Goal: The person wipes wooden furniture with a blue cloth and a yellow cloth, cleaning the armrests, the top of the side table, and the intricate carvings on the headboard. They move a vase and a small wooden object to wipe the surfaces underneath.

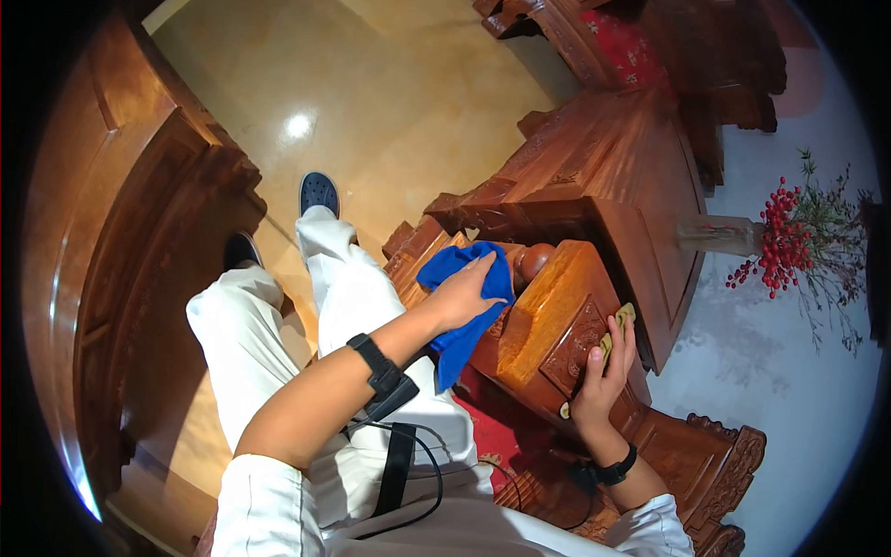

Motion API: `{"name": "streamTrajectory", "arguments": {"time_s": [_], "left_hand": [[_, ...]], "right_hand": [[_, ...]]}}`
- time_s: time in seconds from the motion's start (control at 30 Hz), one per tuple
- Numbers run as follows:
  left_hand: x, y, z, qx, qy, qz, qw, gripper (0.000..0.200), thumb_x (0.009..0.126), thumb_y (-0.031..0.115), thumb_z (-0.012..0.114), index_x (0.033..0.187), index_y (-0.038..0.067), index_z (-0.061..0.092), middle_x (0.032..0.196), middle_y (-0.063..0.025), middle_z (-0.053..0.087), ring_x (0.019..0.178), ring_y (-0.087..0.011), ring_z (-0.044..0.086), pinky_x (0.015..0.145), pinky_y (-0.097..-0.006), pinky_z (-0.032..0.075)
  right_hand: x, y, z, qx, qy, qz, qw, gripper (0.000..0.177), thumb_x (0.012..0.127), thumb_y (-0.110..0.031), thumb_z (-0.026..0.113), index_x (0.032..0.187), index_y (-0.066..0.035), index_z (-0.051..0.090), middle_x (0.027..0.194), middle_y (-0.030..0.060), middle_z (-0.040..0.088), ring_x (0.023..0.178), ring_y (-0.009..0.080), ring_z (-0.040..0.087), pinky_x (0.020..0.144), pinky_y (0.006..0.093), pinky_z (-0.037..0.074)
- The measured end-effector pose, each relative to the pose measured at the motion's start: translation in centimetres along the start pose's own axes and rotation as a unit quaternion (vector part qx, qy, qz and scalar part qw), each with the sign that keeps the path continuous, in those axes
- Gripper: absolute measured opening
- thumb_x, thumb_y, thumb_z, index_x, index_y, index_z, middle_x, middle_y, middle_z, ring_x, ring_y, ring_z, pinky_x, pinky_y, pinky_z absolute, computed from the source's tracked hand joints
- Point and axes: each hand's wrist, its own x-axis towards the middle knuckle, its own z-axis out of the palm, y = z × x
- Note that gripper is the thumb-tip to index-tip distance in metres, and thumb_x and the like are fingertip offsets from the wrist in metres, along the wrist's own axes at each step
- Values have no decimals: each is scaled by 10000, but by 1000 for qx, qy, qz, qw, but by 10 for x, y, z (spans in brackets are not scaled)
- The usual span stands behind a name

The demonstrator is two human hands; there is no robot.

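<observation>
My left hand (464, 295) presses a bunched blue cloth (455, 348) against the carved wooden armrest; its fingers lie over the cloth, with the thumb apart. Beside that cloth a round wooden knob (535, 261) stands next to the armrest's thick end block (557, 288). My right hand (603, 381) is at the outer side of this block, near its carved panel (574, 348). A yellowish-green cloth (624, 316) shows between its fingers and under its palm; most of that cloth is hidden.
A wooden side table (594, 176) stands just past the armrest, bearing a glass vase (719, 234) with red berries (787, 237). More carved furniture (158, 213) lies to the left. A red cushion (501, 422) is on the seat. A black cable (436, 464) hangs near my lap.
</observation>
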Motion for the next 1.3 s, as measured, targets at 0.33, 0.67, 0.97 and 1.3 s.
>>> {"name": "streamTrajectory", "arguments": {"time_s": [0.33, 0.67, 0.97, 1.3], "left_hand": [[21, -3, -10, -39, -19, 5, 999, 930, 910, 370, 713, 1575, -56, 220, 1591, -344, 285, 1514, -412, 268, 1240, -385, 243], [26, 37, 5, 99, 76, -40, 991, 838, 786, 191, 790, 1456, -74, 361, 1488, -323, 419, 1383, -445, 441, 1135, -443, 414], [46, 5, -57, -58, -26, 52, 997, 452, 869, 272, 743, 1229, 7, 673, 1191, -208, 697, 1123, -356, 642, 999, -391, 482], [37, 53, -63, -404, -134, 120, 897, 340, 1069, 243, 558, 1319, 29, 643, 1301, -53, 666, 1198, -140, 576, 1059, -309, 436]], "right_hand": [[1, 1, 2, 12, 3, 4, 1000, 564, 1033, -379, 455, 1405, 39, 529, 1580, 260, 350, 1463, 418, 338, 1203, 512, 226], [2, -3, 0, -24, -16, 3, 1000, 597, 1042, -398, 387, 1433, 40, 501, 1578, 255, 352, 1471, 383, 339, 1203, 480, 230], [0, 0, 0, -17, -19, 21, 999, 664, 1044, -481, 399, 1433, 49, 494, 1585, 274, 325, 1466, 410, 328, 1198, 505, 228], [0, -1, -2, -25, -24, 32, 999, 707, 1042, -529, 377, 1445, 41, 487, 1576, 270, 337, 1470, 401, 332, 1199, 498, 231]]}}
